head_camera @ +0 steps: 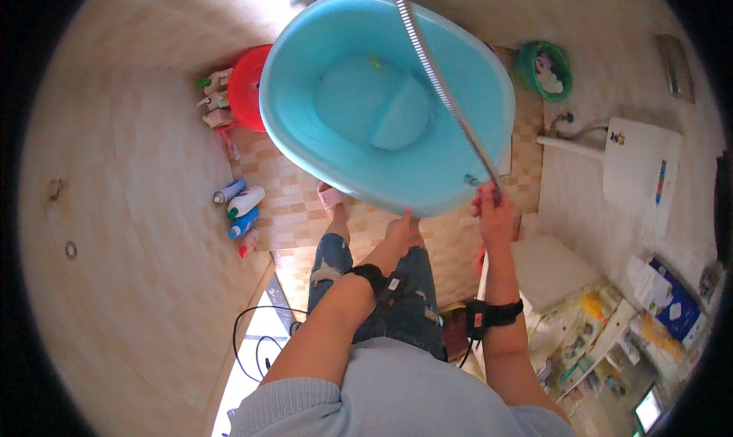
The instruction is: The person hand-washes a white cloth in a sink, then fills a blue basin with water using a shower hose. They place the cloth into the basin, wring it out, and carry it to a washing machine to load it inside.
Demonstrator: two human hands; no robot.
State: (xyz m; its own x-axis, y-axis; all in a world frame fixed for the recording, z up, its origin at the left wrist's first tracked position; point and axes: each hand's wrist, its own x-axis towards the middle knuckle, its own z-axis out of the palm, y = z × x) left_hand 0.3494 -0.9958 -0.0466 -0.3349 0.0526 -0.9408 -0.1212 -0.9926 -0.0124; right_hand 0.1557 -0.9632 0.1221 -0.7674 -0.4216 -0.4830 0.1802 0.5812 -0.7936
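A large light-blue plastic bathtub (343, 167) stands before me, with a shallow pool of water (401, 116) and a small yellow-green bit (375, 61) at its bottom. At its near rim is my left hand (399, 233), thumb against the edge and the other fingers partly hidden below. My right hand (493, 213) is closed around the lower end of a ribbed metal shower hose (438, 84), just outside the tub's near right side. The hose crosses over the tub from the top of the view. Whatever the hose ends in is hidden by my hand.
Left of the tub sit a red plastic basin (246, 90) and several bottles (246, 202) along the wall. A green basket (544, 70) with cloth hangs or stands at right. A white toilet tank (641, 167) and a cluttered shelf (595, 334) flank my right. Black cables (252, 311) loop at left.
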